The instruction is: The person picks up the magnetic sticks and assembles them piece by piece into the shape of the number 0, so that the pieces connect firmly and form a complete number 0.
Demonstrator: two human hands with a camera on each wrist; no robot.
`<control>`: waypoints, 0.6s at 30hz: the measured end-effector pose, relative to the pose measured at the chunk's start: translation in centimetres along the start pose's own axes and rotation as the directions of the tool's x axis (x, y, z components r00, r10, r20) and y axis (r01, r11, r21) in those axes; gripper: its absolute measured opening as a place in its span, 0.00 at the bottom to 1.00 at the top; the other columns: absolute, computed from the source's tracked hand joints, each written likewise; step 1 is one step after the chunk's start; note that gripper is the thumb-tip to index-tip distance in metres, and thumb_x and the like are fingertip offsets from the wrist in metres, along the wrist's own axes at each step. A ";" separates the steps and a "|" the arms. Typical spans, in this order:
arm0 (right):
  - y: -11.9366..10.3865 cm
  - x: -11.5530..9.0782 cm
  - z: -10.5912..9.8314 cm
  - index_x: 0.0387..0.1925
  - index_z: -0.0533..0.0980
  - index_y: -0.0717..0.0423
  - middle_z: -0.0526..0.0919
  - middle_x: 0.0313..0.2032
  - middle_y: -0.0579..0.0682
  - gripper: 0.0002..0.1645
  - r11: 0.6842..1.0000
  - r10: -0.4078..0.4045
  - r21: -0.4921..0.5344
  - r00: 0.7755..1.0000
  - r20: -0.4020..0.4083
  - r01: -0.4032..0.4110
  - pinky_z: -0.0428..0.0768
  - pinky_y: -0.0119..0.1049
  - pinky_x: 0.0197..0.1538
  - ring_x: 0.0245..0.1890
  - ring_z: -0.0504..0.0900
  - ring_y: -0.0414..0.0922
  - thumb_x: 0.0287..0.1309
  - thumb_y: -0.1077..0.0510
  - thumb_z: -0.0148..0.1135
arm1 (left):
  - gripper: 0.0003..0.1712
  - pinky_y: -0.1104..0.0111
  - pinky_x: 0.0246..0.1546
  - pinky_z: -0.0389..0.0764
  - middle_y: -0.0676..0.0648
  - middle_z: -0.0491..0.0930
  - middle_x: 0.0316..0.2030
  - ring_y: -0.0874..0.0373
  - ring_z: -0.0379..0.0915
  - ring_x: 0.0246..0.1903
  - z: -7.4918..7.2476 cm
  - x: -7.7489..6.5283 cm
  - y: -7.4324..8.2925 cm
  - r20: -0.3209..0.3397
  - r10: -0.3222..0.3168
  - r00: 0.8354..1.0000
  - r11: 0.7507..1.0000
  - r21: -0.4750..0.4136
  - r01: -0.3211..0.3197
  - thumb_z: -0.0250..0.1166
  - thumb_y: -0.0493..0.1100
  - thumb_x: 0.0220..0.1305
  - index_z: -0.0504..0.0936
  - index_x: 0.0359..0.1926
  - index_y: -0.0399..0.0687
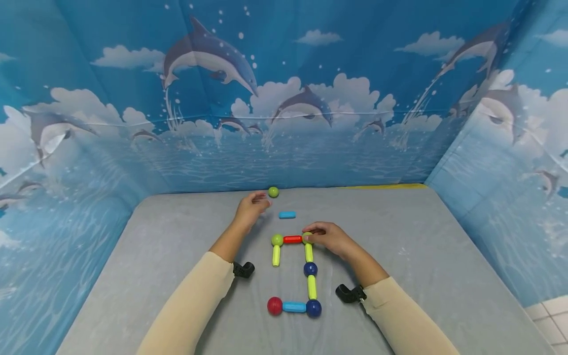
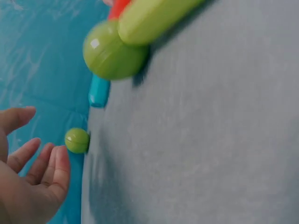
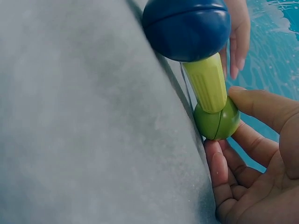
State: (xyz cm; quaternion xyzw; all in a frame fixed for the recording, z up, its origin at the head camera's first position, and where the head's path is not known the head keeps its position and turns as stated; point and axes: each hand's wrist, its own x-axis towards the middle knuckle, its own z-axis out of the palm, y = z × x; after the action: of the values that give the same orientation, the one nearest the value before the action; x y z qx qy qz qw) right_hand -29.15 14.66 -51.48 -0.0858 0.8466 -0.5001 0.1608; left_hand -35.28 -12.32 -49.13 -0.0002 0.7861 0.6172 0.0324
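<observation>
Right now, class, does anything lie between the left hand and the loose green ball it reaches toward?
Nothing visible does. The left hand is open, just short of the green ball; the loose blue rod lies off to the side.

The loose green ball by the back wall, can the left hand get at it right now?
Probably yes: the left hand is open beside the green ball, with nothing between them.

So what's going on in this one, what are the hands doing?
A person is working on a figure of coloured rods and balls on the grey mat. The right hand pinches the green corner ball where the red rod meets a green rod. The left hand reaches, open, toward a loose green ball; a loose blue rod lies nearby.
</observation>
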 end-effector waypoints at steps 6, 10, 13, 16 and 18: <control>-0.1 0.2 -0.1 0.54 0.82 0.50 0.83 0.50 0.52 0.18 1.000 0.006 0.007 1.000 -0.001 -0.006 0.79 0.40 0.49 0.46 0.80 0.45 0.65 0.50 0.66 | 0.32 0.54 0.56 0.79 0.45 0.73 0.67 0.48 0.71 0.64 0.0 2.2 -0.4 -0.041 0.012 0.999 0.997 0.075 -0.008 0.67 0.44 0.67 0.72 0.70 0.47; -0.1 0.2 -0.1 0.54 0.83 0.49 0.83 0.50 0.51 0.17 1.000 0.014 0.011 1.000 -0.004 -0.014 0.79 0.40 0.49 0.46 0.80 0.45 0.65 0.51 0.66 | 0.32 0.54 0.59 0.79 0.43 0.73 0.67 0.47 0.72 0.64 0.0 3.3 -0.8 -0.063 -0.008 0.998 0.997 0.080 0.013 0.67 0.43 0.67 0.72 0.70 0.45; -0.1 0.2 -0.1 0.53 0.83 0.48 0.83 0.50 0.51 0.17 1.000 0.017 0.009 1.000 -0.004 -0.017 0.79 0.39 0.49 0.46 0.80 0.45 0.65 0.50 0.67 | 0.31 0.54 0.61 0.78 0.43 0.74 0.66 0.46 0.72 0.64 0.1 3.9 -1.1 -0.080 -0.024 0.997 0.997 0.078 0.030 0.68 0.42 0.67 0.72 0.69 0.44; -0.1 0.2 -0.1 0.53 0.83 0.48 0.83 0.50 0.51 0.16 1.000 0.015 0.006 1.000 -0.006 -0.015 0.78 0.39 0.48 0.46 0.79 0.45 0.65 0.50 0.67 | 0.30 0.55 0.62 0.77 0.41 0.75 0.65 0.45 0.71 0.66 0.5 4.4 -1.1 -0.094 -0.021 0.995 0.995 0.091 0.029 0.67 0.43 0.67 0.73 0.69 0.43; -0.2 0.2 -0.2 0.53 0.83 0.48 0.83 0.50 0.51 0.16 1.000 0.011 0.002 1.000 -0.009 -0.011 0.78 0.39 0.48 0.45 0.79 0.45 0.65 0.50 0.67 | 0.30 0.55 0.63 0.77 0.40 0.76 0.65 0.44 0.71 0.66 0.8 4.6 -1.0 -0.109 -0.009 0.994 0.993 0.115 0.022 0.67 0.43 0.67 0.74 0.68 0.42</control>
State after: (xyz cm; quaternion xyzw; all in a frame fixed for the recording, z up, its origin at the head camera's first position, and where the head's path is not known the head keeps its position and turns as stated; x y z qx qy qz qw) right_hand -29.37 14.67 -51.27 -0.0786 0.8472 -0.5005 0.1599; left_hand -39.79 -11.57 -50.54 -0.0378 0.8212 0.5693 -0.0053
